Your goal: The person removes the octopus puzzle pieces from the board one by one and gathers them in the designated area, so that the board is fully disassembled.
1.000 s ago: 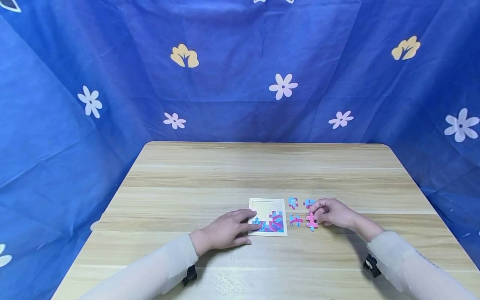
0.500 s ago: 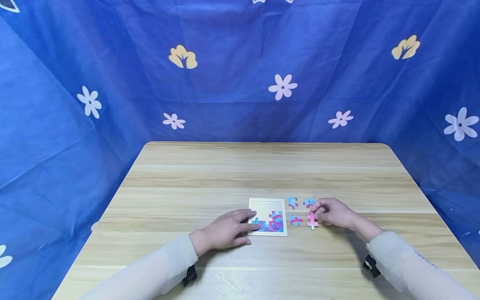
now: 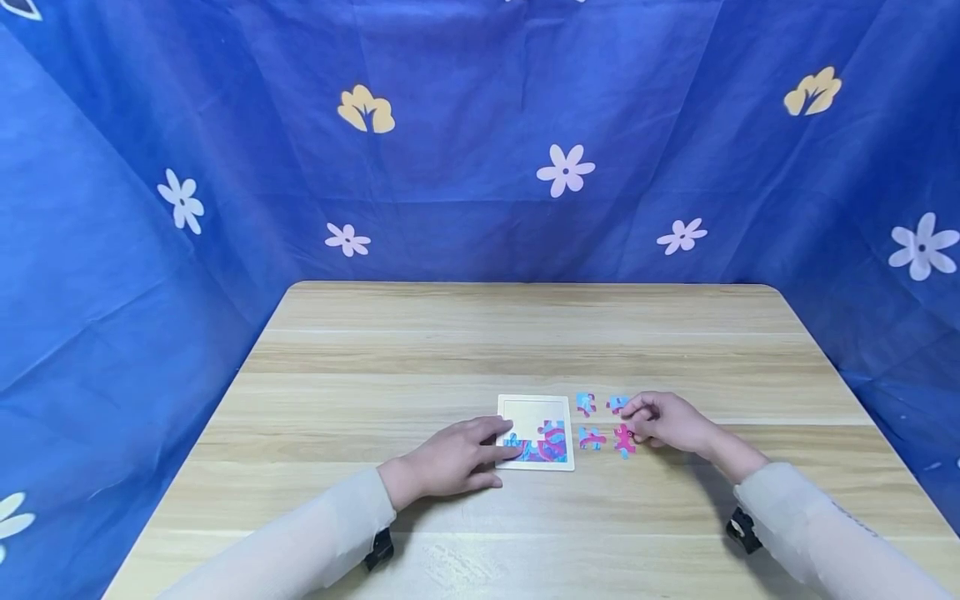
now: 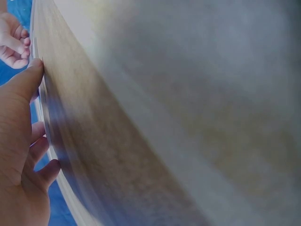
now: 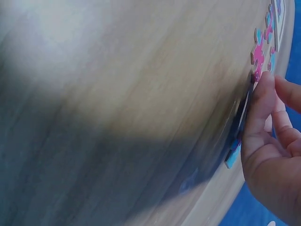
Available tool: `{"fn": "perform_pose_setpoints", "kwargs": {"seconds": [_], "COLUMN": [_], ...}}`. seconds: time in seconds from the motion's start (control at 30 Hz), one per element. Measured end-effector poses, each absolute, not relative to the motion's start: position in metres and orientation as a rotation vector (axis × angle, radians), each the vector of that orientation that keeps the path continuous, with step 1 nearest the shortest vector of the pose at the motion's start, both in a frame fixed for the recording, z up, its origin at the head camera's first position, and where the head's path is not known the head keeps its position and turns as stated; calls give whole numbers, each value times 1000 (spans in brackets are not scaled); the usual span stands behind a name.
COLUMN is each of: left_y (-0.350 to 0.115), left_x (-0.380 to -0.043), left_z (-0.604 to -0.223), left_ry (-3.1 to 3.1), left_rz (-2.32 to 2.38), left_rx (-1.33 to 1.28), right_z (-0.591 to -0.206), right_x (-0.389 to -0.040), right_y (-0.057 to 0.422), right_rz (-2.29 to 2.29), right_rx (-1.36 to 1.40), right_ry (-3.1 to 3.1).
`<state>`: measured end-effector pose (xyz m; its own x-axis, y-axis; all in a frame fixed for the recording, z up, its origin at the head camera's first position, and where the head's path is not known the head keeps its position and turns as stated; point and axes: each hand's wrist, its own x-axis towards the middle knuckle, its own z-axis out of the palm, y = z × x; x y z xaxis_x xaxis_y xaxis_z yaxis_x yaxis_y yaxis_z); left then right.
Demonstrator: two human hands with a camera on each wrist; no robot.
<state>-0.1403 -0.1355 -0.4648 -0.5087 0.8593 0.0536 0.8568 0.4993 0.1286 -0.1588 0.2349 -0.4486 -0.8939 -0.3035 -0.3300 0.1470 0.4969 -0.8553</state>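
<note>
My left hand (image 3: 453, 458) rests with spread fingers on the left side of a square puzzle tray (image 3: 536, 466). Joined pink, blue and purple pieces (image 3: 551, 450) fill the tray's lower part and right side; fingertips cover some of them. My right hand (image 3: 669, 425) pinches the near end of a pink puzzle piece (image 3: 624, 442) between thumb and forefinger, low over the table. The same pink piece (image 5: 258, 54) shows ahead of the fingertips in the right wrist view. In the left wrist view, my left hand (image 4: 21, 136) has its fingers extended.
Loose blue-and-pink pieces lie between tray and right hand: one upper left (image 3: 586, 405), one lower left (image 3: 592, 438), one upper right (image 3: 617, 404). A blue-edged piece (image 5: 233, 153) lies beneath the right hand. Blue flowered cloth (image 3: 480, 167) hangs behind the wooden table (image 3: 450, 350).
The pink piece by my right fingertips has shifted slightly and its visible face looks different. My right hand has barely moved; the left hand and tray stay put.
</note>
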Motion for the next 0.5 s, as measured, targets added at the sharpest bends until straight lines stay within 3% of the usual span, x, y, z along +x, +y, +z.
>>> {"fn": "perform_pose_setpoints", "kwargs": {"seconds": [0.5], "left_y": [-133], "left_x": [-139], "left_z": [-462], "left_ry": [2710], "left_rz": [250], "left_rx": [1564], "right_z": [-449], "right_x": [-162], "right_y": [220], "right_rz": [-1442], "right_rx": [-196], "right_ry": [2230]}}
